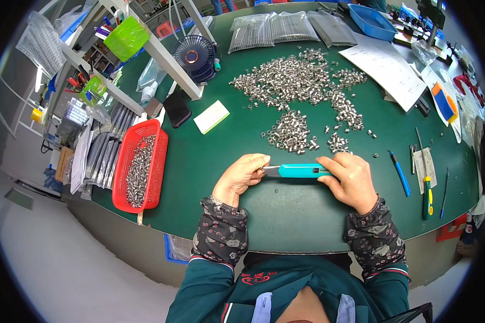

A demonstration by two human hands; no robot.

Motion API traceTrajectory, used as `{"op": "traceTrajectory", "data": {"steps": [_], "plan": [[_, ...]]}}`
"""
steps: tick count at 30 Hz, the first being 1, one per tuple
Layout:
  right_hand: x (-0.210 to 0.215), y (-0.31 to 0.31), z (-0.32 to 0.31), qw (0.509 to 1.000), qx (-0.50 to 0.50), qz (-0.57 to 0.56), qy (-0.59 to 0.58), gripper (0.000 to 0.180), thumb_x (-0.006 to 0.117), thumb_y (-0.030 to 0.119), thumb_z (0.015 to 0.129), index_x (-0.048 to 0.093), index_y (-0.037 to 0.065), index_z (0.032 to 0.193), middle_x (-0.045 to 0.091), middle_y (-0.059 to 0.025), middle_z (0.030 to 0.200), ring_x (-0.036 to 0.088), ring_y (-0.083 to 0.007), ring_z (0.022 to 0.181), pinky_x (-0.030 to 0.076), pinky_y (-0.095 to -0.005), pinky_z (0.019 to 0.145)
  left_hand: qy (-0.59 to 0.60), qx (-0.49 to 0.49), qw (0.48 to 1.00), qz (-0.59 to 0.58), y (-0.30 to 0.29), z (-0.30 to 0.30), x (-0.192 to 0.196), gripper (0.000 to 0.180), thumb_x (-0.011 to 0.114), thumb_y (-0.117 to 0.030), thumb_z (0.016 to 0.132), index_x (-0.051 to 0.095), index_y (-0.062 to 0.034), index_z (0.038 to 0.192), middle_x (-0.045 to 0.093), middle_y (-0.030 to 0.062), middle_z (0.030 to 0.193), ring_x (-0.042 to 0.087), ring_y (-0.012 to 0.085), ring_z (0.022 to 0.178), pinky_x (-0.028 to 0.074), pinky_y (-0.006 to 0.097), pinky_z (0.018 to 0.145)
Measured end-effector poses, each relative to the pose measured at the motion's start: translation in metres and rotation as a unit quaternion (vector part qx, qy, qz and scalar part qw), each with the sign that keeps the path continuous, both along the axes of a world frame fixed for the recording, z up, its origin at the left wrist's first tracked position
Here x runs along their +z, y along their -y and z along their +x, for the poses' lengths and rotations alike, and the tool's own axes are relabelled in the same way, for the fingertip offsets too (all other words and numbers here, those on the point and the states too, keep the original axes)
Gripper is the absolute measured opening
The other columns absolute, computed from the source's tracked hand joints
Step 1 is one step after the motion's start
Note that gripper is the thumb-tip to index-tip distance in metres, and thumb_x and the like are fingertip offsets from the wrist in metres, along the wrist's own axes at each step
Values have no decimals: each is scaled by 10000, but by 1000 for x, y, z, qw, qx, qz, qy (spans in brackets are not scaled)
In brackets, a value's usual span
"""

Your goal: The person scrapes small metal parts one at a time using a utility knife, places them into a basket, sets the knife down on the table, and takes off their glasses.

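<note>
Closest to me, both patterned sleeves run up to my hands over the green desk (210, 161). Fingers of my right hand (352, 180) are clenched around a teal tool (302, 170), held level just above the desk. My left hand (240, 177) pinches its grey metal tip between thumb and fingertips; whether a small part sits in that pinch I cannot tell.

Just beyond lies a scatter of small metal rings (302, 86), some in little clumps near the tool. I judge that a careless sweep of my wrist could send loose rings rolling off the desk edge, and a slip at the tip could nick my left thumb.

At my left a red basket (155, 141) holds more of the same metal pieces. Far right, a blue tray (373, 22) sits at the back; its contents are hidden.
</note>
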State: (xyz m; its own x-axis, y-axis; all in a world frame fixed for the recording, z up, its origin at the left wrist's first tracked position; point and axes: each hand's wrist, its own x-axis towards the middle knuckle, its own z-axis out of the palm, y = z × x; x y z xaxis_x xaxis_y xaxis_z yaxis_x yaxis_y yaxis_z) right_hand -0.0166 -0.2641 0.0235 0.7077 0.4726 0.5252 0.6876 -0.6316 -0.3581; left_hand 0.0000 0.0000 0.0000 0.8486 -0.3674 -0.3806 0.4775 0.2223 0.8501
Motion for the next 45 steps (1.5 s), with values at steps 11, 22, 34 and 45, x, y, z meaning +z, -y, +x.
{"op": "traceTrajectory", "data": {"steps": [11,22,34,45], "plan": [[5,0,3,994,6,-11,108,348,686,179,610,603,64,928,454,-53,650,477,-226,594,384,-340,528,25,7,1000,-14,2,3,-2,234,524,-243,878,496,-75,717,371,-59,545,257,3,419,199,157,351],[-14,-6,-7,973,-14,140,-185,270,651,214,728,605,48,935,564,-104,699,556,-290,627,438,-360,556,116,82,965,-219,3,5,-7,95,487,-131,894,510,-41,911,482,20,784,291,18,487,246,133,378],[-16,-9,-7,929,-1,186,-320,275,635,231,761,621,21,938,623,-145,804,611,-266,690,461,-327,608,169,95,967,-162,10,5,-8,111,534,-95,865,515,-36,958,483,-23,770,303,9,477,240,138,368],[-16,-10,-9,959,-41,131,-249,268,620,250,765,620,53,947,586,-106,724,576,-278,629,442,-353,574,172,111,969,-137,11,2,-9,113,556,-106,855,544,-23,931,443,-41,675,295,11,484,227,152,396]]}}
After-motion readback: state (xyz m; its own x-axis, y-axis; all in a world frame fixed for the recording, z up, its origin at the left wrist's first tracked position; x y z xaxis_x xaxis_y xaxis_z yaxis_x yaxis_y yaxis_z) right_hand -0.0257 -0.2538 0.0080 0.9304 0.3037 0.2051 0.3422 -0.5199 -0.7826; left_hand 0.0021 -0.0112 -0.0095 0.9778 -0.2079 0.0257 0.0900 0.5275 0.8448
